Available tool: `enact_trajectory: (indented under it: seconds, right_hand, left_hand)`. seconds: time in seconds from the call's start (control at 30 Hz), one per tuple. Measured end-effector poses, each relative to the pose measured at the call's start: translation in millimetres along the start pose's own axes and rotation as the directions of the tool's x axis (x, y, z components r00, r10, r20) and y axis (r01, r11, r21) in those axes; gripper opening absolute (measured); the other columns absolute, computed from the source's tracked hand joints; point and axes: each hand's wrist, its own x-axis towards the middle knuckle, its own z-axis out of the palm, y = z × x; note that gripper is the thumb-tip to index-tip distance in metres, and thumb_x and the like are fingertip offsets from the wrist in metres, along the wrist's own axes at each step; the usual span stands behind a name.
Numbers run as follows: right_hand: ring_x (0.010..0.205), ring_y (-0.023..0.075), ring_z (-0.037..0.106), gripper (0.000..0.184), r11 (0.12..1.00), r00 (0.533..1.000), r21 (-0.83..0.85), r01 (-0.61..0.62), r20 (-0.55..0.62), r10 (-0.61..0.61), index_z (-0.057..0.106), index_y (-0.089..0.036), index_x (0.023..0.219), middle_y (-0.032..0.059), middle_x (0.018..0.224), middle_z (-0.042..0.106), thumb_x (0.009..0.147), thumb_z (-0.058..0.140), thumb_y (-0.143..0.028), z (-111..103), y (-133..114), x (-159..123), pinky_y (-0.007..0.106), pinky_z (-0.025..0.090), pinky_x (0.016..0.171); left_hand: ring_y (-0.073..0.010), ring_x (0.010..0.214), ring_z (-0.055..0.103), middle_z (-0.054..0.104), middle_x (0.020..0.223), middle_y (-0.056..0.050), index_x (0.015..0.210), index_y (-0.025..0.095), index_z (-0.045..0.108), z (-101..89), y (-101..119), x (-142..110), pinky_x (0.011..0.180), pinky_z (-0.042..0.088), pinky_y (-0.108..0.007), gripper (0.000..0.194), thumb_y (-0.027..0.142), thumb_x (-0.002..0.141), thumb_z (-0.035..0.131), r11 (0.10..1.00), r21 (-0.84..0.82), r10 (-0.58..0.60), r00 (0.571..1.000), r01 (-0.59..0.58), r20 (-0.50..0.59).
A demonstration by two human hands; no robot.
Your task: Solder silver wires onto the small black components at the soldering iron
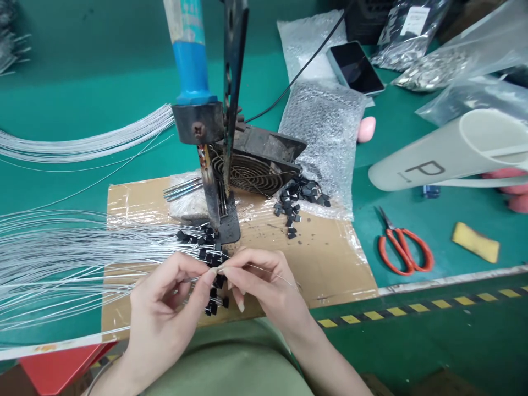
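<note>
My left hand (167, 305) is closed, its thumb and forefinger pinching a thin white wire near its end. Fingertip to fingertip with it, my right hand (268, 278) is also closed in a pinch; a fine silvery wire (264, 268) runs back over its fingers. The exact point between the fingertips is too small to make out. Behind them lie several white wires (82, 245) ending in small black connectors (210, 256) on the cardboard (330, 264). Just above these, a blue-handled soldering iron (192, 71) points downward in a black stand (235, 71).
Behind the iron stands a black fan (264, 170), with loose black parts (305, 192) beside it. More wires (82, 137) lie at left. To the right are bubble wrap (325, 126), a phone (357, 66), a white cup (429, 154), red-handled scissors (404, 250) and a yellow sponge (476, 242).
</note>
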Motion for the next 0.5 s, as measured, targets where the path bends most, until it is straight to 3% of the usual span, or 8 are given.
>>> enact_trajectory:
  seconds: [0.2, 0.5]
  right_hand:
    - [0.048, 0.0095, 0.059, 0.018, 1.0, 1.0, -0.006, 0.005, -0.027, -0.005, 0.087, -0.022, 0.089, -0.0007, 0.069, 0.071, 0.087, 0.084, -0.039, 0, 2, -2, 0.023, 0.052, 0.047]
    - [0.046, 0.0091, 0.058, 0.014, 1.0, 0.998, 0.001, 0.006, -0.058, -0.006, 0.086, -0.022, 0.084, -0.0011, 0.066, 0.07, 0.084, 0.087, -0.036, 3, 6, -2, 0.022, 0.052, 0.045]
  left_hand:
    - [-0.0075, 0.054, 0.047, 0.063, 0.064, 0.006, 0.079, 0.022, 0.069, 8.3, 13, -1, 0.051, 0.034, -0.021, 0.012, 0.02, 0.09, 0.071, 0.993, -0.057, -0.107, 0.991, 0.102, -0.078]
    - [-0.0076, 0.054, 0.044, 0.061, 0.064, 0.006, 0.081, 0.023, 0.069, 8.7, 8, -1, 0.05, 0.033, -0.022, 0.011, 0.019, 0.091, 0.072, 0.997, -0.03, -0.067, 0.994, 0.065, -0.089]
